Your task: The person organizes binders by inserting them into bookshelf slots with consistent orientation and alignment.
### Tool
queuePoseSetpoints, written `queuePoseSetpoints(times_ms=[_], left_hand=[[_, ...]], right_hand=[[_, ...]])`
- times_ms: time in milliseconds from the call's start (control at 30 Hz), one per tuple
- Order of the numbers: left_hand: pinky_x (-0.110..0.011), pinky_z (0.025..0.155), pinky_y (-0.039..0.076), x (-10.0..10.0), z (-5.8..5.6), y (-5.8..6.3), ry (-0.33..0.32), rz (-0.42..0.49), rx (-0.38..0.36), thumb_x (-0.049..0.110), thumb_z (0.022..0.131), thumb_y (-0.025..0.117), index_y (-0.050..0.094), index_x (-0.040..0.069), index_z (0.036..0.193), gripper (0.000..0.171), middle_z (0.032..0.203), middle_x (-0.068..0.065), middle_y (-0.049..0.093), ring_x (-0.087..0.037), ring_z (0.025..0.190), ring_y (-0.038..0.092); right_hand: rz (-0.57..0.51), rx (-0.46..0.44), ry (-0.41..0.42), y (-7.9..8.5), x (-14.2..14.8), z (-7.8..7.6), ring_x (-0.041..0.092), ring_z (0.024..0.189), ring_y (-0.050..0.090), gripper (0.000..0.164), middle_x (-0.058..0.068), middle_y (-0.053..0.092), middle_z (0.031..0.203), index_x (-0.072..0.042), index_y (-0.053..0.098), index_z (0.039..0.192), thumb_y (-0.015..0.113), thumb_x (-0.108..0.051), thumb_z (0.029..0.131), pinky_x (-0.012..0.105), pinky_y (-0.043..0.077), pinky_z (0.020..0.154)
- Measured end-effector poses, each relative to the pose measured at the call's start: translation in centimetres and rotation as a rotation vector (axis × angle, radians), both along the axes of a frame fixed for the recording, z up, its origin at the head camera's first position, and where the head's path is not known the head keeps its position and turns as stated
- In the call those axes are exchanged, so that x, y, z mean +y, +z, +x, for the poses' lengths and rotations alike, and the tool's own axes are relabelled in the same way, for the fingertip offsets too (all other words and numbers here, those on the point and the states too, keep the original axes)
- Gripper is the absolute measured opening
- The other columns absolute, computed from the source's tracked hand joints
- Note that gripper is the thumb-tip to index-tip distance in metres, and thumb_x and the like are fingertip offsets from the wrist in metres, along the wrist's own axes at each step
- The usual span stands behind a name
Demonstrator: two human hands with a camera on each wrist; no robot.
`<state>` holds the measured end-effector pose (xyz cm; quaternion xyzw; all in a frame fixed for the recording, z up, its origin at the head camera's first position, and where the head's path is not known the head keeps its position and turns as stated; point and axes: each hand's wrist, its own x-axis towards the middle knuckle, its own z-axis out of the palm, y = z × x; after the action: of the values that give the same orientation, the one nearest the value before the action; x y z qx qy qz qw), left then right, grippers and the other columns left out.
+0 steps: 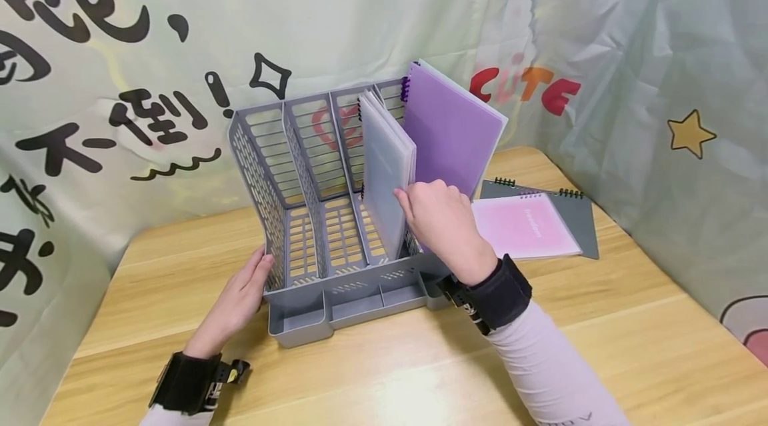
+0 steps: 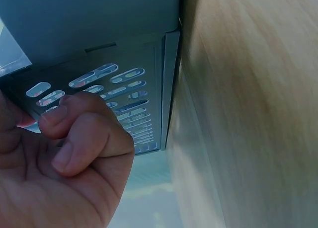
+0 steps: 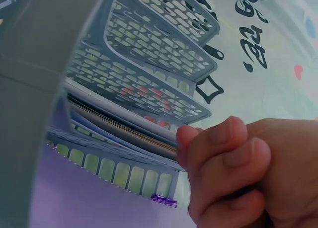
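Note:
A grey desktop file rack [image 1: 354,277] with upright dividers stands on the table. My left hand [image 1: 240,293] grips the front edge of its left side wall; in the left wrist view the curled fingers [image 2: 84,133] lie against the slotted wall. My right hand [image 1: 441,219] pinches the front edge of several spiral notebooks with clear covers [image 1: 387,176], standing in a compartment right of the middle. Its thumb lies on their left face, and its other fingers [image 3: 223,158] are curled. A purple spiral notebook [image 1: 453,133] stands in the rack to the right of them.
On the table [image 1: 384,379], right of the rack, a pink notebook [image 1: 522,226] lies over a dark grey spiral notebook [image 1: 585,223]. Small open trays [image 1: 300,319] run along the rack's front. A printed cloth backdrop [image 1: 360,13] hangs close behind.

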<state>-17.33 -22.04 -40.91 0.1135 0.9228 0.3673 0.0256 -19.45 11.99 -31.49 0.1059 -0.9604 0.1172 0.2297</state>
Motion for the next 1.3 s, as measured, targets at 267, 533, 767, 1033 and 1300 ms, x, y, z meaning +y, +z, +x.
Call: queuePoseSetpoints(times_ms=[267,533,767,1033,1300], left_hand=[[-0.057,0.104,0.022,-0.08,-0.08,-0.07,-0.005,0.001,0.01,0.046,0.106,0.021,0.017,0.003,0.155,0.065,0.152,-0.023,0.025,-0.041,0.135,0.025],[-0.057,0.104,0.021,-0.09,-0.02,-0.06,0.001,0.001,0.003,0.046,0.106,0.021,0.017,0.003,0.155,0.065,0.151,-0.023,0.025,-0.042,0.134,0.025],[-0.057,0.105,0.022,0.02,0.0,-0.02,0.005,-0.002,0.002,0.046,0.106,0.021,0.017,0.003,0.155,0.065,0.151,-0.023,0.025,-0.042,0.134,0.025],[-0.058,0.104,0.022,-0.03,-0.1,-0.08,-0.004,0.018,0.006,0.045,0.106,0.022,0.018,0.005,0.155,0.064,0.151,-0.022,0.026,-0.041,0.134,0.026],[-0.058,0.104,0.023,-0.06,-0.11,-0.2,-0.003,0.01,0.008,0.045,0.106,0.022,0.018,0.004,0.155,0.064,0.151,-0.023,0.026,-0.041,0.134,0.027]], right_hand=[[-0.036,0.016,-0.045,-0.38,-0.1,-0.32,0.028,0.046,0.051,0.05,0.002,0.047,0.05,-0.018,0.051,0.053,0.052,-0.04,0.098,0.041,0.04,0.038],[-0.08,0.003,-0.053,-0.38,0.17,-0.63,0.024,0.044,0.051,0.056,-0.007,0.044,0.041,-0.022,0.05,0.046,0.054,-0.046,0.096,0.036,0.038,0.038],[-0.136,-0.062,-0.013,-0.16,0.5,-0.53,0.015,0.043,0.051,0.05,-0.014,0.045,0.038,-0.023,0.054,0.048,0.059,-0.044,0.093,0.033,0.04,0.04],[-0.17,-0.14,0.036,0.32,0.72,-0.33,0.01,0.043,0.051,0.049,-0.017,0.048,0.04,-0.023,0.058,0.049,0.059,-0.04,0.095,0.031,0.041,0.043],[-0.17,-0.157,0.049,0.44,0.85,-0.3,0.012,0.047,0.054,0.047,-0.017,0.049,0.041,-0.022,0.06,0.051,0.058,-0.037,0.096,0.033,0.043,0.047]])
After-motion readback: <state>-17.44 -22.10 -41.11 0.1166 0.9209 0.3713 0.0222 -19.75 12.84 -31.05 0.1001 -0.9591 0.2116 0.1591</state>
